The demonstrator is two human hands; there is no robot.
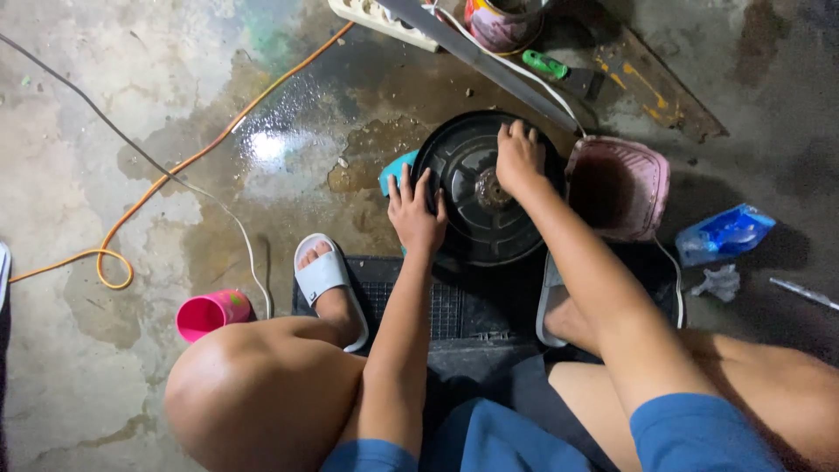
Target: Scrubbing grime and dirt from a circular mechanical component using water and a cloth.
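A round black disc-shaped part (476,218) with a rusty hub at its middle lies on the wet concrete floor between my feet. My left hand (414,210) lies flat on its left rim, fingers spread and pointing away from me. My right hand (518,157) grips the far rim, fingers curled over the edge. Under the disc's left side a bit of a blue thing (393,170) pokes out. A black grid-like mat (454,306) lies under the disc's near edge.
A pink basin (622,185) sits right of the disc. A pink cup (210,313) lies by my left knee. An orange cable (166,179) and a grey cable (105,122) cross the floor. A blue bag (724,232), crumpled tissue (718,282), a green-handled tool (559,70), a long metal bar (489,63) and a pot (502,24) lie around.
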